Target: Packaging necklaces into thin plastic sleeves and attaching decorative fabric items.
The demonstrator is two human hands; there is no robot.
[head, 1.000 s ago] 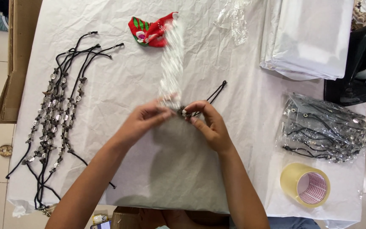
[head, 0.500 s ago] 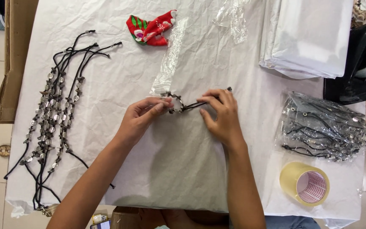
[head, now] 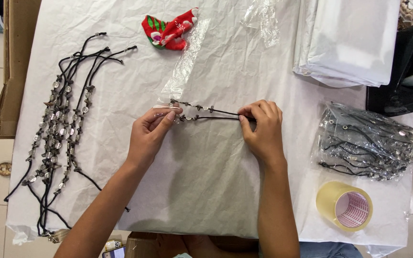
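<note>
From the head view, we see our left hand [head: 151, 131] pinching the mouth of a clear plastic sleeve [head: 183, 67] while our right hand [head: 261, 128] pinches the black beaded cord [head: 206, 112] stretched between them on the white-covered table [head: 206, 191].

Both forearms are bare to the elbows, with no sleeves, and the left hand [head: 150, 131] and right hand [head: 263, 130] wear no rings, watch or gloves.
</note>
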